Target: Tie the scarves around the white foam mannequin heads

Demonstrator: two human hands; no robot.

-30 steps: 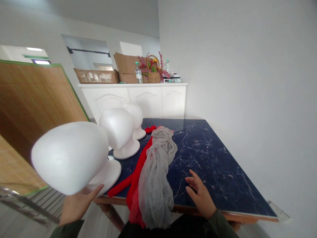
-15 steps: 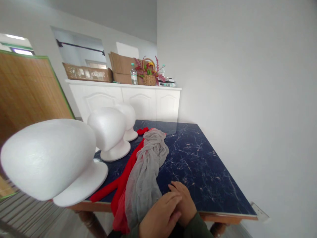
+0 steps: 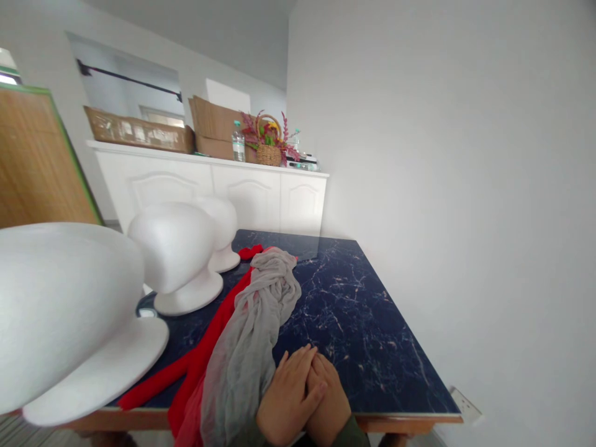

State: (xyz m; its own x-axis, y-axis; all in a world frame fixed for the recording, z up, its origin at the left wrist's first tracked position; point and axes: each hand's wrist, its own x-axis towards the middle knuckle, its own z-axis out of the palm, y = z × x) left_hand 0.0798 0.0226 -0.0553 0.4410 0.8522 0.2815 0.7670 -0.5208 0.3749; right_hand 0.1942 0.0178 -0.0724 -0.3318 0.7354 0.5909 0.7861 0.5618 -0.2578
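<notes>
My left hand (image 3: 285, 397) lies over my right hand (image 3: 329, 402) at the near edge of the dark blue marble table (image 3: 372, 329). The fingers of both are laid together and hold nothing that I can see. Just to their left a grey scarf (image 3: 254, 341) lies on top of a red scarf (image 3: 205, 354); both run from the table's middle and hang over the near edge. My left hand touches the grey scarf's side.
Three white foam mannequin heads stand along the table's left side: a near one (image 3: 60, 316), a middle one (image 3: 174, 254) and a far one (image 3: 221, 233). A white sideboard (image 3: 209, 186) with boxes, a bottle and a flower basket stands behind. A white wall borders the right.
My left hand left the near foam head and came across onto my right hand. The view has shifted left and closer, so the near head fills more of the frame.
</notes>
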